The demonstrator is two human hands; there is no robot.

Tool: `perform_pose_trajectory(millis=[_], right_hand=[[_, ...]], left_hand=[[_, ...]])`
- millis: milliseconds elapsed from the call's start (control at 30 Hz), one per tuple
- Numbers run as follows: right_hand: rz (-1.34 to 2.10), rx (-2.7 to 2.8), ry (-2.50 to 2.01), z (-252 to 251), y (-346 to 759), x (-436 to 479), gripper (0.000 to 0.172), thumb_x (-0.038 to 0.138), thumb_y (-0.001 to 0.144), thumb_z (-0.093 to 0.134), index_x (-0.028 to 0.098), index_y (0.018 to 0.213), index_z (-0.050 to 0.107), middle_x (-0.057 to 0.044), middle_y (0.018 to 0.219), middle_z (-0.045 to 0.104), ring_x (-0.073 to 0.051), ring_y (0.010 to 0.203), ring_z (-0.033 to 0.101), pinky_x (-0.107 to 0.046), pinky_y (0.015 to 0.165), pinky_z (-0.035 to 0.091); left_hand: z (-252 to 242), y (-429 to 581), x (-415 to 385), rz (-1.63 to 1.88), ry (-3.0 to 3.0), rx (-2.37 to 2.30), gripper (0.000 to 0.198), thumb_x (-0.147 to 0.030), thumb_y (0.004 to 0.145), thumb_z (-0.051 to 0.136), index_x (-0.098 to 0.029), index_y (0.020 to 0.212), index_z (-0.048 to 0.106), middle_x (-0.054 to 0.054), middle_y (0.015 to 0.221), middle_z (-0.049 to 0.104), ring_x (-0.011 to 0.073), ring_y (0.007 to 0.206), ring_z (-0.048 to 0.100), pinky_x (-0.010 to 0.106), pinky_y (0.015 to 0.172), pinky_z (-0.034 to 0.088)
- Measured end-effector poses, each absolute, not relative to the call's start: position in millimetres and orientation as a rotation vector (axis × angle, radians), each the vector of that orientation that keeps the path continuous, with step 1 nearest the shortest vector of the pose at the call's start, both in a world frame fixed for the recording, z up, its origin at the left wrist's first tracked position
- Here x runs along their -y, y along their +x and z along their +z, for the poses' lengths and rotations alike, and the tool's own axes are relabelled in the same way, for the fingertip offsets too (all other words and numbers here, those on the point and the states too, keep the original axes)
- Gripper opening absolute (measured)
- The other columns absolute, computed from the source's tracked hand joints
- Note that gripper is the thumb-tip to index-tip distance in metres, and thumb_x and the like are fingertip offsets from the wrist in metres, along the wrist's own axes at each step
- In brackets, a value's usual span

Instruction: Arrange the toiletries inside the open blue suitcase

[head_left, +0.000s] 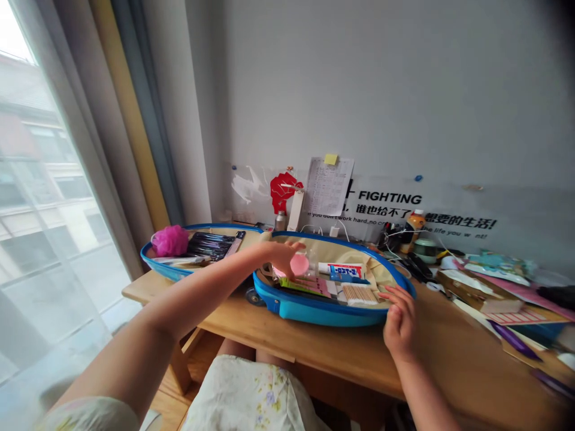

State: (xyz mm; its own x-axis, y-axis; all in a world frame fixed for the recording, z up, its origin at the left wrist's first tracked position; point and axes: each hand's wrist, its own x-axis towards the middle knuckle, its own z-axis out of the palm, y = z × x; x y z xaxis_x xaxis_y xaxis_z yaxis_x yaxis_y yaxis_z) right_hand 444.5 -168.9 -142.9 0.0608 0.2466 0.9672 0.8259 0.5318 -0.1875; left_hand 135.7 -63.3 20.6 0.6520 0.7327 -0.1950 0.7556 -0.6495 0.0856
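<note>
While left fingers (283, 254) curl over a pink cap (299, 264), right fingers (398, 299) spread

Bright daylight through the sheer white curtain (58, 197) on the far side overexposes the window, falling softly across the left hand (285, 257) and right hand (399, 320); the wide view bows and darkens toward the top-right corner.

The light wooden counter (453, 353) carries an open blue hard-shell suitcase (323, 314) lying flat, its lid half toward the window. Behind it stand a small steel bottle (281, 221) and an orange-filled plastic bottle (415, 227). Toward the right lie loose colourful papers (503, 299) and a slim purple marker (514, 340).
</note>
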Motion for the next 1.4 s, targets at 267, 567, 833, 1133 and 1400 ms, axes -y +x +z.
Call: perform_pose_trajectory(millis=[267,567,833,1133,1400], right_hand=[[-0.583,1.482,-0.994,-141.1,442.7,169.0,0.038,0.037,0.099,0.031,0.019,0.095,0.064,-0.012,0.103,0.064,-0.026,0.111,0.058,-0.053,0.099,0.045],[-0.576,1.477,-0.998,-142.5,445.0,168.5,0.038,0.037,0.099,0.032,0.018,0.094,0.065,-0.012,0.102,0.065,-0.026,0.110,0.059,-0.053,0.098,0.046],[-0.587,1.485,-0.970,-142.0,445.0,168.6,0.035,0.035,0.098,0.033,0.019,0.095,0.064,-0.012,0.102,0.065,-0.027,0.111,0.059,-0.054,0.098,0.045],[-0.579,1.493,-0.957,-141.8,445.4,168.1,0.036,0.036,0.098,0.032,0.019,0.096,0.064,-0.012,0.104,0.065,-0.027,0.110,0.059,-0.053,0.098,0.045],[-0.588,1.494,-0.975,-142.8,446.5,167.2,0.039,0.038,0.099,0.030,0.019,0.095,0.064,-0.012,0.101,0.064,-0.027,0.109,0.058,-0.053,0.097,0.045]], left_hand=[[-1.4,153.2,69.9,-0.451,2.645,-1.197,0.126,-0.056,0.051,0.081,-0.029,0.155,0.017,0.018,0.156,0.032,0.0403,0.127,0.052,0.045,0.099,0.048],[-10.7,152.2,75.2,-0.341,2.678,-1.189,0.096,-0.059,0.073,0.069,-0.019,0.151,0.030,0.022,0.149,0.039,0.0397,0.127,0.050,0.046,0.103,0.043],[-16.8,151.1,79.2,-0.314,2.861,-1.086,0.061,-0.056,0.081,0.063,-0.020,0.130,0.056,0.019,0.136,0.050,0.0353,0.127,0.049,0.044,0.104,0.041],[-26.7,146.6,76.8,-0.223,2.818,-1.073,0.067,-0.063,0.076,0.064,-0.024,0.129,0.056,0.016,0.135,0.051,0.0347,0.123,0.053,0.046,0.103,0.042],[-7.9,96.9,58.0,0.450,2.790,-1.214,0.037,-0.042,0.087,0.056,-0.020,0.117,0.064,0.012,0.118,0.059,0.0282,0.119,0.053,0.039,0.106,0.040]])
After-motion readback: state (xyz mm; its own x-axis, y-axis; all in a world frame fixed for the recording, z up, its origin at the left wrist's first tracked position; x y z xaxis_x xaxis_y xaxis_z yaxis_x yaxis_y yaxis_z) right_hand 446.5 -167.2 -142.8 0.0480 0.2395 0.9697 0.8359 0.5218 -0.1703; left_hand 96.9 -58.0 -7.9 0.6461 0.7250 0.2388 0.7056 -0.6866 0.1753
